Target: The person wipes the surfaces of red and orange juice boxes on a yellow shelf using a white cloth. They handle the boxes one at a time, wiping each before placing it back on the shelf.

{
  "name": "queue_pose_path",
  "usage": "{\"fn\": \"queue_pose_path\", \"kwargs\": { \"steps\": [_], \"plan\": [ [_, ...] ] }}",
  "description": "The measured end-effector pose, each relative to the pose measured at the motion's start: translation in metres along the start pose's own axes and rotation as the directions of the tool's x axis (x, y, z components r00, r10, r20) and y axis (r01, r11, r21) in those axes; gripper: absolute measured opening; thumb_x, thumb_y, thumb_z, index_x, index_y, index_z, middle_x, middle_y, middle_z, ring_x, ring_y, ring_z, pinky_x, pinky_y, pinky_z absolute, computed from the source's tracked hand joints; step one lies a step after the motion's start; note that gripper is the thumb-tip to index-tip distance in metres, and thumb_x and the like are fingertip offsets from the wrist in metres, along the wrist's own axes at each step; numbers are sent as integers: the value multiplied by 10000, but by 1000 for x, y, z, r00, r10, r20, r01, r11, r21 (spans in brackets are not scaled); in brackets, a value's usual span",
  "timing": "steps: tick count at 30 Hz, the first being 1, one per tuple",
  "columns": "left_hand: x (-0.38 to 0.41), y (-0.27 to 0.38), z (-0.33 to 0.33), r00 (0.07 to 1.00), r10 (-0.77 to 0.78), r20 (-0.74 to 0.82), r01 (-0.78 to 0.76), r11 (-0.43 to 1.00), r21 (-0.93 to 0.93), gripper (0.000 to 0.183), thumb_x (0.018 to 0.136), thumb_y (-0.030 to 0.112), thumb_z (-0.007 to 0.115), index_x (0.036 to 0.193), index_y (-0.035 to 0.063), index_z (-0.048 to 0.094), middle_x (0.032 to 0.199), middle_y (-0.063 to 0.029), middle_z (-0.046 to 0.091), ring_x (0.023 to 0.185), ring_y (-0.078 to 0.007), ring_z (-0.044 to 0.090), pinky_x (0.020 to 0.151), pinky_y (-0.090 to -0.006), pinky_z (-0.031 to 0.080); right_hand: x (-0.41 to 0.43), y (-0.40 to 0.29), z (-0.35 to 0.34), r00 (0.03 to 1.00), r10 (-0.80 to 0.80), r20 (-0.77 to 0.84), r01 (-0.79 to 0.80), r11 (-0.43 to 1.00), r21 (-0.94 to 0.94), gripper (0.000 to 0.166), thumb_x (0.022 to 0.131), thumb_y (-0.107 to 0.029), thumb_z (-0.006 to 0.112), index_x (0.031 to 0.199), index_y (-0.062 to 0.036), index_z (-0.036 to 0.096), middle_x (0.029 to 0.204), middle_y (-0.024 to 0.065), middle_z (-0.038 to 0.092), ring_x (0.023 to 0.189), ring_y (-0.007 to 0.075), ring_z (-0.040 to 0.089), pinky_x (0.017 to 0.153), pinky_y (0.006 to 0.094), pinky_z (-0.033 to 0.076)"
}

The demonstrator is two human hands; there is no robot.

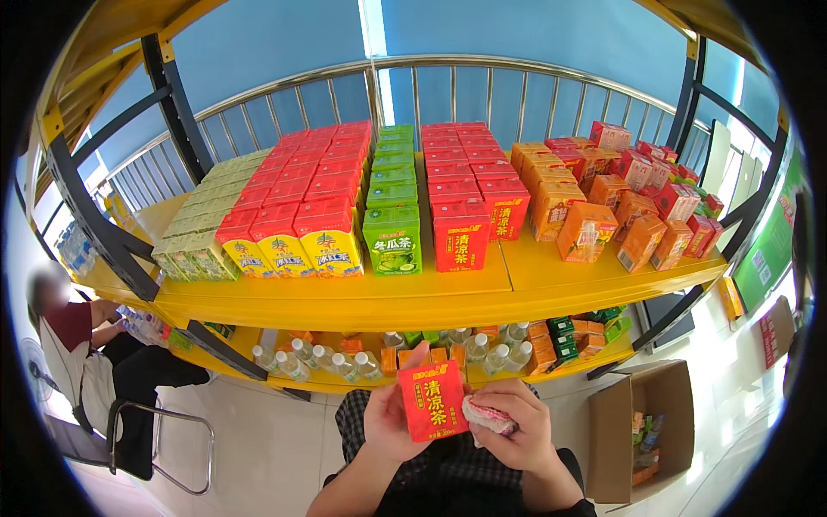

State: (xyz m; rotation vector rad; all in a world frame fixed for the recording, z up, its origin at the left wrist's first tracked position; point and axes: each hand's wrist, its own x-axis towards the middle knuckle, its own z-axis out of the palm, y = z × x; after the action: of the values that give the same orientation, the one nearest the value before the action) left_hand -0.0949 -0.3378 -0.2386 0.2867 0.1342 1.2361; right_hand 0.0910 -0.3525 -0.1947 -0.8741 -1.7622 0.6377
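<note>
My left hand holds a red drink carton with yellow and white writing, its front turned up towards me. In my right hand is a crumpled white and pink cloth, touching or very near the carton's right edge. Beyond my hands, on the yellow shelf, stand two columns of similar red cartons. To their left are a column of green cartons, then red and yellow cartons and pale green cartons. Orange cartons stand to their right.
Plastic bottles and small cartons fill part of the lower shelf. An open cardboard box with some packages is on the floor at right. At left, a person sits near a metal-framed chair. Dark posts carry the shelves.
</note>
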Motion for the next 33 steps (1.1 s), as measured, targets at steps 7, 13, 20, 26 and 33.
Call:
{"fn": "queue_pose_path", "kwargs": {
  "steps": [7, 13, 20, 26, 33],
  "plan": [
    [-12, -4, -14, 999, 19, 44, -18, 1000, -15, 655, 912, 176, 474, 1523, 113, 246, 1434, -181, 446, 1321, -344, 448, 1101, -535, 347, -14, 6, 3, 998, 62, 13, -62, 998, 29, 346, 673, -2, 736, 1012, 1, 669, 1008, 158, 651, 892, 272, 653, 795, 333, 520],
    [-18, -21, -45, 990, -12, 142, 13, 1000, -6, 701, 910, 153, 595, 1513, 80, 245, 1435, -196, 429, 1304, -335, 470, 1083, -512, 386, -17, 6, -3, 989, 53, 135, -49, 998, -31, 321, 682, -1, 742, 997, -9, 680, 991, 145, 662, 879, 264, 656, 781, 335, 525],
    [-27, -33, -44, 973, -98, 208, 100, 995, 3, 726, 911, 202, 643, 1498, 43, 248, 1416, -225, 437, 1285, -369, 478, 1041, -556, 416, -12, 11, -1, 995, 91, -31, -95, 987, -129, 330, 727, -11, 754, 1044, -14, 662, 1009, 158, 636, 928, 316, 645, 787, 355, 536],
    [-28, -33, -40, 998, -16, 57, 4, 979, 202, 674, 932, 239, 626, 1469, 27, 279, 1388, -204, 462, 1254, -324, 509, 1051, -478, 423, -10, -8, 0, 994, -55, 93, 59, 998, -36, 366, 717, -6, 753, 1071, -15, 663, 1066, 165, 638, 963, 319, 639, 829, 362, 533],
    [-30, -37, -37, 995, 71, 72, -88, 959, 268, 619, 948, 268, 607, 1439, 32, 313, 1364, -194, 481, 1243, -296, 519, 1027, -445, 449, -10, -12, 10, 999, -37, 17, 38, 998, -56, 384, 705, 11, 747, 1079, -17, 668, 1074, 139, 605, 959, 305, 618, 822, 365, 522]
  ]
}}
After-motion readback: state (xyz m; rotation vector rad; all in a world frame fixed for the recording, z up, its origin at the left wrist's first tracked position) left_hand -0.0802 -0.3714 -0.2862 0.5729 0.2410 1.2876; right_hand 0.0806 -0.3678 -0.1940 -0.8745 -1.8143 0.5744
